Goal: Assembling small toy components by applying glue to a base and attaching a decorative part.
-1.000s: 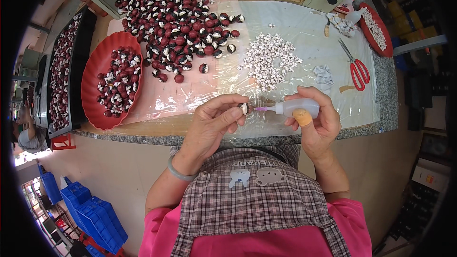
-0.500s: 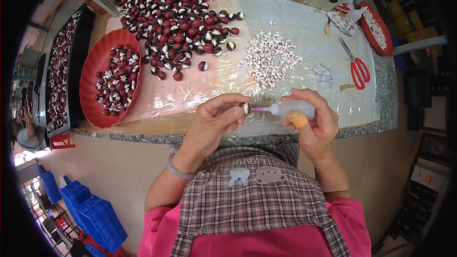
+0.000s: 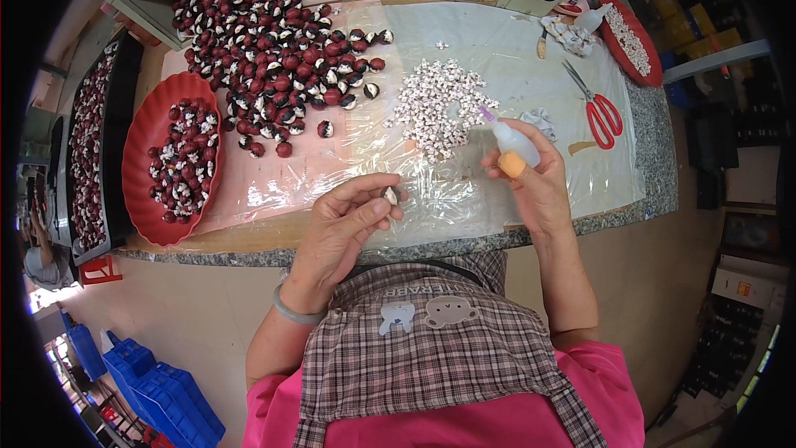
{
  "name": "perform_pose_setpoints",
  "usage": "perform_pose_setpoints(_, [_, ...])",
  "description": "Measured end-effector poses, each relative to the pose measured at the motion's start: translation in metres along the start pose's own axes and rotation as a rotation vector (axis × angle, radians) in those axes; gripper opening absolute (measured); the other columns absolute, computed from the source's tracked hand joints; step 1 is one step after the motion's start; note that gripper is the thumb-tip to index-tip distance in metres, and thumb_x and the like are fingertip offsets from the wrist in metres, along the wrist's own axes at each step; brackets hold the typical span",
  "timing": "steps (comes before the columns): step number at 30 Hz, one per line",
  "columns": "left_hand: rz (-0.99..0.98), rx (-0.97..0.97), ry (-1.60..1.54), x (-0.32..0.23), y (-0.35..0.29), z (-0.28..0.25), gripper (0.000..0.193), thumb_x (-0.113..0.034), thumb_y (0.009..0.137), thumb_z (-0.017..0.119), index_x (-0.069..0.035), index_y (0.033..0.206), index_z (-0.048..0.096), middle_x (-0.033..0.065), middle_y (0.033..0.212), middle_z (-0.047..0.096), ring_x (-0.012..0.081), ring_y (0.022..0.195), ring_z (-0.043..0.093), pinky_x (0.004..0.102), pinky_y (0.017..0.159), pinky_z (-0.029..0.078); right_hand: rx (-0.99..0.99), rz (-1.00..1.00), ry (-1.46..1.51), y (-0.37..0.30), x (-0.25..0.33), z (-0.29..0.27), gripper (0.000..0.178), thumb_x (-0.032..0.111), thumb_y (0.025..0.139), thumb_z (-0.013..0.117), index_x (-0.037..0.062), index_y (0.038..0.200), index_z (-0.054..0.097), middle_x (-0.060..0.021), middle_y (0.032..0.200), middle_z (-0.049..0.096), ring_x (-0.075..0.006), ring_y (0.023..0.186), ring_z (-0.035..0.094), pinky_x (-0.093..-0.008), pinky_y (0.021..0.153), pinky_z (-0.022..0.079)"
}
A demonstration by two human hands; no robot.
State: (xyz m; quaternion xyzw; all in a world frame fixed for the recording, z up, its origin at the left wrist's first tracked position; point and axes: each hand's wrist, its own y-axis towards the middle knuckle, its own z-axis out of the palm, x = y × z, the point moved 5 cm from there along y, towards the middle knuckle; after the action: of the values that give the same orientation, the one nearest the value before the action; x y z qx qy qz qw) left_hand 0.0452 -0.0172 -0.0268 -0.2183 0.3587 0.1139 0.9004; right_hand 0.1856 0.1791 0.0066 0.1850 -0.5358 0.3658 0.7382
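L hand (image 3: 347, 214): blk/wht piece (image 3: 390, 197) partly hidden

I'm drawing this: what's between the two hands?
In the head view, a bare stretch of shiny plastic sheet lies between the left hand and right hand.

Over the tabletop (image 3: 652, 149), I see the left hand (image 3: 348, 209) pinching a small black-and-white piece (image 3: 390, 196). The right hand (image 3: 537, 172) grips a squeeze bottle (image 3: 516, 143), its purple nozzle (image 3: 487, 114) angled toward a pile of white bits (image 3: 439, 104). On my feed, red-handled scissors (image 3: 603, 120) lie farther right.
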Motion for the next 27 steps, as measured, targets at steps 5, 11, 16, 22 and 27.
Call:
perform_pose_setpoints(5, [-0.020,0.014,0.010,0.001,0.000,0.000,0.030,-0.005,0.089,0.062,0.001,0.118,0.059,0.0111,0.106,0.064,0.0134,0.086,0.062,0.0214,0.074,0.050,-0.071,0.067,-0.316,0.008,-0.014,-0.007,0.019,-0.001,0.081,0.062,0.0063,0.093,0.049,-0.0027,0.087,0.057,-0.0150,0.070,0.062,-0.0235,0.060,0.049])
perform_pose_setpoints(11, [-0.046,0.019,0.016,0.002,0.000,0.001,0.033,-0.005,0.088,0.063,0.001,0.120,0.058,0.0115,0.105,0.064,0.0133,0.086,0.063,0.0211,0.074,0.051,-0.079,-0.322,-1.194,0.015,-0.005,0.007,0.020,0.009,0.076,0.070,-0.0020,0.090,0.059,-0.0123,0.084,0.060,-0.0283,0.080,0.063,-0.0382,0.069,0.048])
perform_pose_setpoints(16, [-0.040,0.040,0.049,0.002,0.000,0.001,0.033,-0.005,0.088,0.063,0.001,0.120,0.059,0.0107,0.104,0.064,0.0130,0.086,0.063,0.0210,0.075,0.051,-0.068,-0.321,-1.245,0.019,-0.010,0.014,0.021,0.012,0.076,0.071,-0.0015,0.090,0.062,-0.0148,0.086,0.060,-0.0327,0.078,0.061,-0.0389,0.070,0.048])
perform_pose_setpoints(22, [-0.021,0.043,0.058,-0.001,-0.001,0.004,0.030,-0.006,0.089,0.062,0.000,0.119,0.059,0.0098,0.103,0.064,0.0122,0.085,0.062,0.0214,0.073,0.050,-0.019,-0.339,-1.207,0.020,-0.009,0.019,0.018,0.009,0.076,0.070,-0.0002,0.089,0.062,-0.0129,0.085,0.061,-0.0289,0.076,0.062,-0.0359,0.069,0.049])
perform_pose_setpoints(27, [-0.010,0.041,0.155,0.001,0.001,0.006,0.029,-0.012,0.094,0.057,-0.001,0.121,0.058,0.0084,0.097,0.065,0.0086,0.076,0.058,0.0193,0.062,0.045,-0.036,0.009,-0.677,0.010,-0.008,0.017,0.009,0.002,0.080,0.068,0.0007,0.085,0.061,-0.0035,0.075,0.064,-0.0070,0.062,0.061,-0.0220,0.056,0.048])
